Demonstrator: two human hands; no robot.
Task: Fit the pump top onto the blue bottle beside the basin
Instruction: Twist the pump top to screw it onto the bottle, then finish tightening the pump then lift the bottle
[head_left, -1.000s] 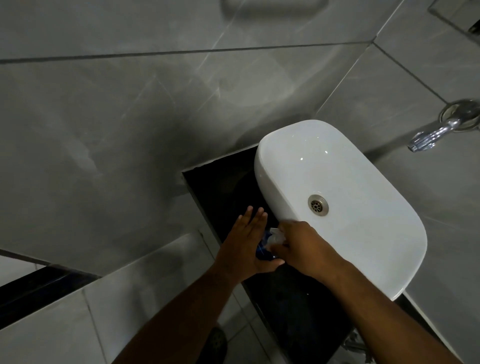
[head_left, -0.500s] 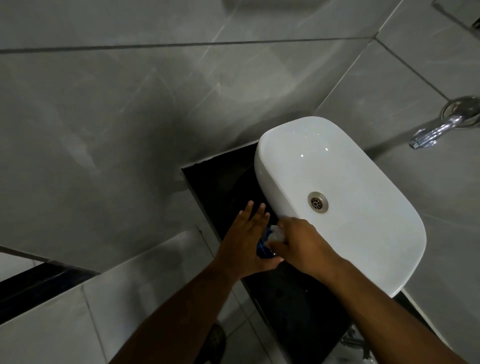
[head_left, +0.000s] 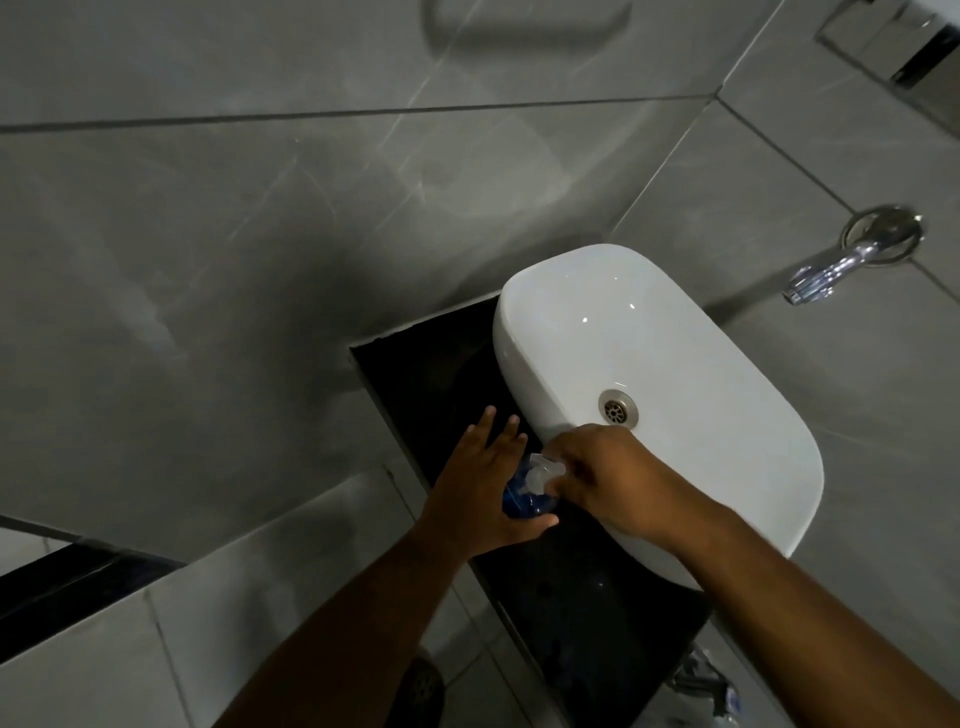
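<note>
The small blue plastic bottle (head_left: 522, 503) is steadied on the glossy black countertop (head_left: 571, 597), just beside the white oval ceramic basin (head_left: 701, 415). It is cupped by the left hand (head_left: 483, 493), thumb curled under its near side, fingers spread along its far side. The clear plastic pump top (head_left: 543, 475) is pinched by the right hand (head_left: 613, 478) right over the bottle's neck; whether it is fully seated cannot quite be made out. A chrome wall tap (head_left: 831, 267) is seen above the basin.
</note>
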